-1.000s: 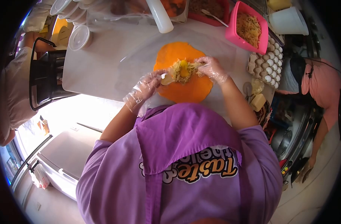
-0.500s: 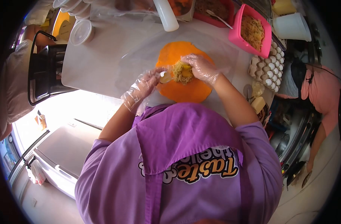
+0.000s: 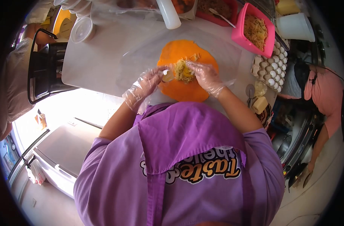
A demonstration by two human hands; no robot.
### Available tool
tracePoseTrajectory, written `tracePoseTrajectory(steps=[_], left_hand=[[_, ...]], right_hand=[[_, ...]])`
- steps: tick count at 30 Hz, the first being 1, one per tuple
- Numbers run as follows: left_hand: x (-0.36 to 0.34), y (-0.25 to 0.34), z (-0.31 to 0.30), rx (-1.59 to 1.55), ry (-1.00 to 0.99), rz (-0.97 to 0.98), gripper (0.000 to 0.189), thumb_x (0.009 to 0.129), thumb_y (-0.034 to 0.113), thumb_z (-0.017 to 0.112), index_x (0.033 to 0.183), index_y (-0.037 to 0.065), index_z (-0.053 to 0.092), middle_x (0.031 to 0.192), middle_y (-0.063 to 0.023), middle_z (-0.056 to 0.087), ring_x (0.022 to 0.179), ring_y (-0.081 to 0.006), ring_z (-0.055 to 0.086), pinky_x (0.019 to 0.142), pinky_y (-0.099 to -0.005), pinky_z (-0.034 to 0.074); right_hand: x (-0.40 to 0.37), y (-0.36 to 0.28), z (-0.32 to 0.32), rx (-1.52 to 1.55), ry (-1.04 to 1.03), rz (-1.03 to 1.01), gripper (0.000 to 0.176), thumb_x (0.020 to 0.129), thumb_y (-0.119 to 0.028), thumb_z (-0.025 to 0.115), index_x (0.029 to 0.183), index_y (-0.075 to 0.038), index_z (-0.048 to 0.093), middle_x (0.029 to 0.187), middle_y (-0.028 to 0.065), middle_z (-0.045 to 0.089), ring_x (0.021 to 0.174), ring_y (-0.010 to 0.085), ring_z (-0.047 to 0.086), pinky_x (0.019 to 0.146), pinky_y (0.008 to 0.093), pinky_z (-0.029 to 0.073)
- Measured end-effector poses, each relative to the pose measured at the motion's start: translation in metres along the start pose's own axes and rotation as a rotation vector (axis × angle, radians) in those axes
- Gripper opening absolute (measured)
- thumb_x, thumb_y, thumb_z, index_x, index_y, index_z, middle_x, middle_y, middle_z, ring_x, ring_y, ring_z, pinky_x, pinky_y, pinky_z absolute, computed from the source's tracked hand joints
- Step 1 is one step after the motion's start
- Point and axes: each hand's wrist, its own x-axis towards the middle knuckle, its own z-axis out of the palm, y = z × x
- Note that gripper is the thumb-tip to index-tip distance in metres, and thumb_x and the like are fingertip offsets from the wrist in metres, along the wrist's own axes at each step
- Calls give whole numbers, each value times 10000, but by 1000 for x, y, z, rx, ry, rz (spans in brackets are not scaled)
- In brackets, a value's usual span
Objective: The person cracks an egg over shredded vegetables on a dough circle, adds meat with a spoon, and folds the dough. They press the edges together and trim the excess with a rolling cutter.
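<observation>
A round sheet of orange dough [image 3: 189, 92] lies flat on a plastic sheet [image 3: 140, 56]. Heaped on its middle is a shredded filling [image 3: 182, 75] with yellow egg yolk [image 3: 187, 71] on it. A few shreds have spread toward the dough's far side. My left hand [image 3: 151, 81], in a clear plastic glove, has its fingers closed around a cracked eggshell [image 3: 167, 76] at the dough's left edge. My right hand [image 3: 206, 74], gloved too, reaches in from the right with its fingertips at the filling; what they grip, if anything, is hidden.
A pink tub [image 3: 238, 32] of shredded filling stands back right, near a tray of eggs [image 3: 271, 69]. A white bottle [image 3: 168, 15] and lidded plastic tub [image 3: 82, 31] are on the table. Another person [image 3: 324, 90] is at the right; a chair [image 3: 47, 67] stands left.
My right hand has moved slightly down and right over the filling, and shreds now lie spread above the heap. My left hand stays nearly in place with the eggshell.
</observation>
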Motion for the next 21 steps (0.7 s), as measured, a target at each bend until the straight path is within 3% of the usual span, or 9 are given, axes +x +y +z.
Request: tracePoseTrajectory(steps=[2, 3, 6, 8, 10, 12, 15, 17, 21], left_hand=[[-1, 8, -2, 20, 0, 10, 375, 874, 246, 492, 1205, 94, 584, 775, 26, 534, 692, -77, 439, 625, -226, 384], [-2, 11, -3, 39, 0, 21, 376, 874, 247, 492, 1207, 99, 585, 775, 23, 539, 695, -79, 442, 628, -226, 384], [0, 6, 1, -31, -15, 15, 375, 874, 249, 497, 1207, 100, 586, 773, 17, 545, 700, -82, 445, 639, -228, 388], [-1, 6, -2, -13, -15, -16, 377, 876, 255, 499, 1207, 98, 586, 774, 16, 547, 705, -84, 448, 644, -229, 390], [-2, 6, -6, 4, -10, -52, 379, 877, 261, 502, 1207, 95, 586, 774, 14, 549, 710, -85, 450, 649, -230, 393], [-3, 4, -7, -19, -33, 56, 330, 941, 196, 459, 1239, 86, 550, 804, 51, 501, 698, -53, 417, 616, -206, 368], [-5, 3, -1, -4, -26, 15, 341, 940, 192, 458, 1249, 72, 539, 797, 58, 503, 663, -49, 402, 585, -199, 355], [-7, 4, -4, -16, -13, -20, 359, 914, 223, 474, 1233, 79, 556, 781, 37, 521, 674, -66, 424, 607, -213, 370], [-3, -2, -4, 11, -22, -80, 383, 890, 260, 485, 1222, 89, 568, 765, 20, 535, 680, -82, 440, 625, -228, 379]], right_hand=[[10, 11, -3, -161, 70, -206, 298, 915, -37, 419, 1152, -32, 600, 1103, 138, 635, 1061, 311, 569, 928, 363, 451], [18, 21, 0, -158, 69, -208, 298, 915, -37, 419, 1152, -32, 600, 1103, 138, 635, 1061, 311, 569, 928, 363, 451], [26, 46, 11, -107, 358, -223, 280, 920, -69, 435, 1141, -23, 602, 1103, 154, 629, 1051, 310, 575, 930, 358, 447], [31, 45, 23, 13, 285, 72, 287, 927, -129, 451, 1139, -5, 599, 1154, 174, 600, 1092, 304, 553, 961, 355, 422], [37, 36, 33, 48, 232, 72, 287, 921, -89, 441, 1143, 4, 596, 1175, 170, 593, 1112, 291, 547, 968, 342, 415], [37, 22, 33, 82, 176, 71, 290, 915, -48, 431, 1148, 14, 593, 1196, 167, 586, 1132, 278, 540, 976, 329, 408], [32, 0, 10, 282, -26, 152, 316, 940, -132, 431, 1176, 21, 576, 1213, 153, 577, 1130, 250, 540, 978, 315, 398], [37, -21, -4, 787, -69, 451, 337, 949, -197, 444, 1171, 14, 584, 1222, 143, 574, 1123, 228, 540, 986, 304, 378], [39, -10, 1, 598, -73, 365, 365, 948, -238, 455, 1182, 13, 580, 1216, 131, 580, 1125, 207, 533, 992, 295, 364]])
